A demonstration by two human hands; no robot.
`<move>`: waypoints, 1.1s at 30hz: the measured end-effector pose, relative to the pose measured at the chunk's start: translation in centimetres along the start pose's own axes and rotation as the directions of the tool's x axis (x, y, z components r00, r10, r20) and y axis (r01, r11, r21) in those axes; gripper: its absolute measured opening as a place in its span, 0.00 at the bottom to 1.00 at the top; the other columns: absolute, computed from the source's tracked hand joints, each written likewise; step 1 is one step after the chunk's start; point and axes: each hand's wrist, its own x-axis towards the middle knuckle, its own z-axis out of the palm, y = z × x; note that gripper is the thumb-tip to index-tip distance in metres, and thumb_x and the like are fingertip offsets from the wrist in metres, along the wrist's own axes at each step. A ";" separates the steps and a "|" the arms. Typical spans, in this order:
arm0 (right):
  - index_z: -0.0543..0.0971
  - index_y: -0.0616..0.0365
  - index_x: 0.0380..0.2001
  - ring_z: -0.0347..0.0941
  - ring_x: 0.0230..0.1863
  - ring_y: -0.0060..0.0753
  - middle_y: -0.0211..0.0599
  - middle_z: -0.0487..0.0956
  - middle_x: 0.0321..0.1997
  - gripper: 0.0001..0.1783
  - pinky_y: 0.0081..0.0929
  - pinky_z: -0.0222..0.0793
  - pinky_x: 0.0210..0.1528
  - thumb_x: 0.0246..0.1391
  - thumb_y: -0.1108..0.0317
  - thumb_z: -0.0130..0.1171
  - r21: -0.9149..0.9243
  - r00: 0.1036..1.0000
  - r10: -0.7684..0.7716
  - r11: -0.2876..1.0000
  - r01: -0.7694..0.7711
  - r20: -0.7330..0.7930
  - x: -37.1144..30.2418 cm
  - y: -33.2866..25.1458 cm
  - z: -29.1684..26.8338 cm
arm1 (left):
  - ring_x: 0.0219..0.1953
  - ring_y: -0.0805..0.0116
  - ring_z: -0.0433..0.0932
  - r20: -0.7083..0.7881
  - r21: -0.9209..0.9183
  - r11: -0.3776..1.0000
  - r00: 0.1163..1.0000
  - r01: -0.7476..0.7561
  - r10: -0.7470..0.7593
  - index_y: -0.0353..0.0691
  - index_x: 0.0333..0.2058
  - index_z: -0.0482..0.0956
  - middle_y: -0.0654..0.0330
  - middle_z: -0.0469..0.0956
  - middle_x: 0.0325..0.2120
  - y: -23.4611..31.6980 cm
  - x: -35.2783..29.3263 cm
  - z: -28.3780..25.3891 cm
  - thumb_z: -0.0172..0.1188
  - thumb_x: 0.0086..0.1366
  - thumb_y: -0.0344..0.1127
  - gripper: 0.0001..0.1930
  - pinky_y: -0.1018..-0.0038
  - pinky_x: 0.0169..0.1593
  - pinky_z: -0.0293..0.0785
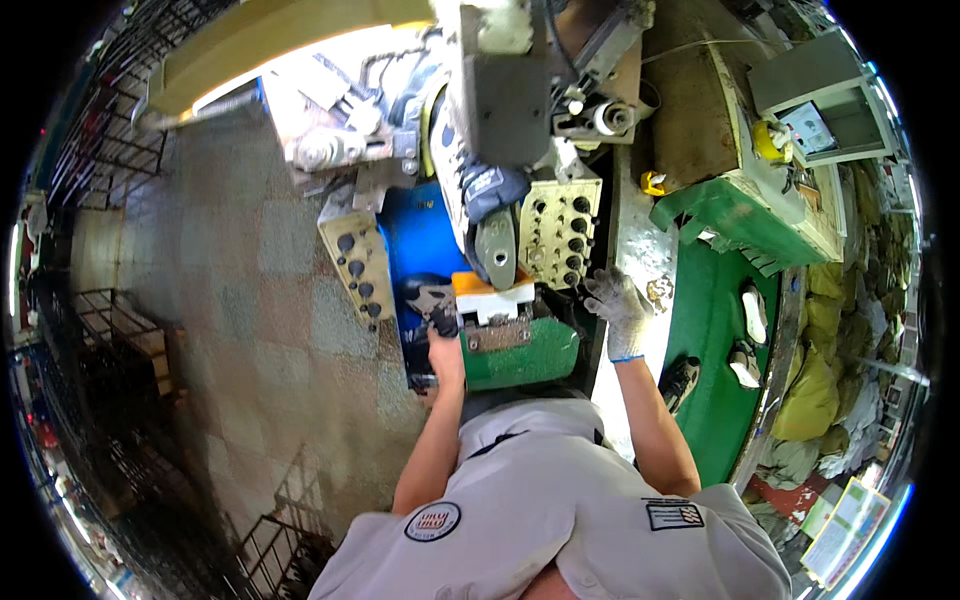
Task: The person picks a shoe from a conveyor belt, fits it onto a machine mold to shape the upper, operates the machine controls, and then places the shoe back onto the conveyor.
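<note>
My left hand (442, 347) is closed on a black and grey shoe upper (428, 294), beside the blue front of the machine. Dark material covers part of its fingers, so the exact grip is hard to make out. My right hand (622, 312), in a pale knit glove, has its fingers spread and seems to hold nothing. It is nearest to the right button panel (562, 232), with its black knobs. Between the hands, a shoe upper (488, 190) on a grey-green last (497, 250) sits in the machine, above an orange and white pad (495, 296).
A second button panel (355, 268) stands left of the blue machine part. A green-covered bench (715, 330) on the right carries several shoes (754, 312). Beyond it lie yellowish sacks (812, 375). Metal racks (110, 120) stand far left; a lit lamp housing (290, 50) hangs overhead.
</note>
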 end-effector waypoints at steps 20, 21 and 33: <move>0.60 0.75 0.67 0.79 0.54 0.54 0.62 0.74 0.61 0.49 0.43 0.80 0.53 0.60 0.42 0.61 -0.022 0.851 0.047 0.999 -0.042 0.523 -7.1 -5.7 7.9 | 0.30 0.74 0.81 0.296 -0.394 0.858 0.839 -0.329 0.457 0.26 0.42 0.83 0.57 0.86 0.33 21.8 -14.8 -20.5 0.67 0.36 0.22 0.26 0.79 0.37 0.76; 0.59 0.67 0.70 0.73 0.63 0.56 0.60 0.70 0.67 0.53 0.51 0.70 0.62 0.58 0.32 0.54 -0.015 0.762 0.030 1.000 -0.027 0.647 -7.7 -5.7 9.3 | 0.30 0.74 0.80 0.394 -0.505 0.806 0.748 -0.310 0.534 0.26 0.40 0.84 0.56 0.86 0.33 22.9 -14.8 -20.2 0.65 0.35 0.23 0.26 0.80 0.36 0.76; 0.73 0.59 0.62 0.80 0.53 0.41 0.46 0.80 0.57 0.37 0.39 0.76 0.59 0.58 0.44 0.59 0.493 0.900 0.156 0.792 -0.360 0.406 -6.5 -9.8 0.0 | 0.41 0.73 0.78 0.562 -0.504 0.863 0.741 -0.046 0.367 0.28 0.42 0.83 0.60 0.83 0.37 29.0 -20.0 7.6 0.60 0.70 0.45 0.20 0.75 0.51 0.70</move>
